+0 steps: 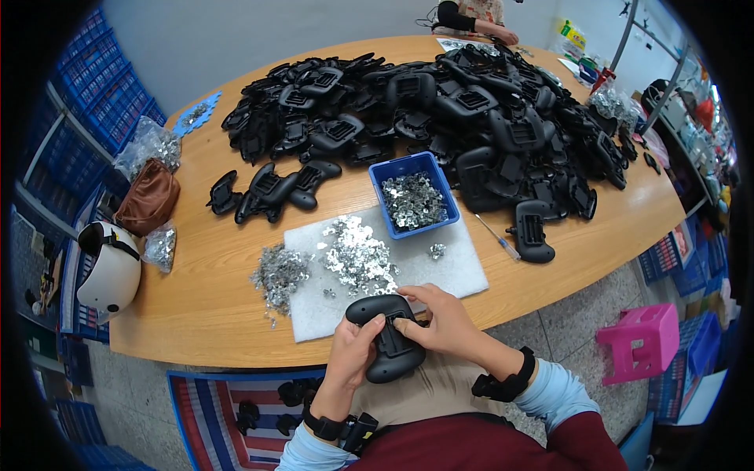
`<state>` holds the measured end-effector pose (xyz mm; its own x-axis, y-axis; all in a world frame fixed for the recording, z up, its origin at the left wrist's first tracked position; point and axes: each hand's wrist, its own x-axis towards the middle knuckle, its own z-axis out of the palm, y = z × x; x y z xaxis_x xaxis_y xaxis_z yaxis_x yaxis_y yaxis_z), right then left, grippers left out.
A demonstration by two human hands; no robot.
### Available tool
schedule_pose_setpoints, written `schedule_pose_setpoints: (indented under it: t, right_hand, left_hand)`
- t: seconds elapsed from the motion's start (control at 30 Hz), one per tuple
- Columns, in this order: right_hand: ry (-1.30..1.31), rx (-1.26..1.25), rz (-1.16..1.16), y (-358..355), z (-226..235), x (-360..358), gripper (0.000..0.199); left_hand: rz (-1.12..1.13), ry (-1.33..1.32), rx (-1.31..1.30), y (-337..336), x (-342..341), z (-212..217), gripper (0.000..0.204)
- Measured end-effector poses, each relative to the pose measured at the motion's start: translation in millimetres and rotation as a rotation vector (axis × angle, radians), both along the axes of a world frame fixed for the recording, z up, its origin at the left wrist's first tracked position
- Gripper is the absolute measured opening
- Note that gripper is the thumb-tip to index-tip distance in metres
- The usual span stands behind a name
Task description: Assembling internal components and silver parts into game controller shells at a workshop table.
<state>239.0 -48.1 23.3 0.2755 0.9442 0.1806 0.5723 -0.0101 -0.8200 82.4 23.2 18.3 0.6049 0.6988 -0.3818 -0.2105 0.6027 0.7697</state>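
Close to my body, at the table's near edge, I hold a black game controller shell (397, 363) with its slotted recess facing up. My left hand (348, 359) is closed on its left side, the thumb lying by the recess. My right hand (446, 323) grips it from the right, with its thumb pressed into the recess; whether a small part sits under that thumb is hidden. Just beyond are shiny metal pieces (357, 255) spread on a white foam mat (465, 275). A duller heap of metal pieces (279, 275) lies at the mat's left edge.
A blue bin (380, 206) of metal pieces stands on the mat's far side. Black controller shells (518, 129) are piled behind it. A screwdriver (503, 241) lies to the right. A brown bag (149, 196), white helmet (110, 271) and pink stool (640, 337) are around. Another person's hand (503, 33) shows across the table.
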Motion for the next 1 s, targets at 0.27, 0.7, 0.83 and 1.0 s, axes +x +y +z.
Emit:
schedule_pose_setpoints:
  t: [0.27,0.7,0.83,1.0]
  right_hand:
    - [0.152,-0.21,0.015,3.9,4.8,-3.8,0.049]
    - [0.294,-0.165,0.12,5.1,-3.2,-60.7,0.039]
    - [0.263,-0.078,0.159,8.4,-8.6,-74.7,0.043]
    - [0.263,-0.189,0.228,8.6,-20.3,-87.9,0.048]
  left_hand:
    - [-0.137,0.076,0.14,-5.7,-5.9,10.8,0.033]
    - [0.126,0.065,-0.331,-23.9,-74.9,-7.5,0.034]
    - [0.193,0.043,-0.326,-25.9,-91.7,-9.4,0.03]
    - [0.234,0.094,-0.259,-28.5,-98.3,-13.0,0.027]
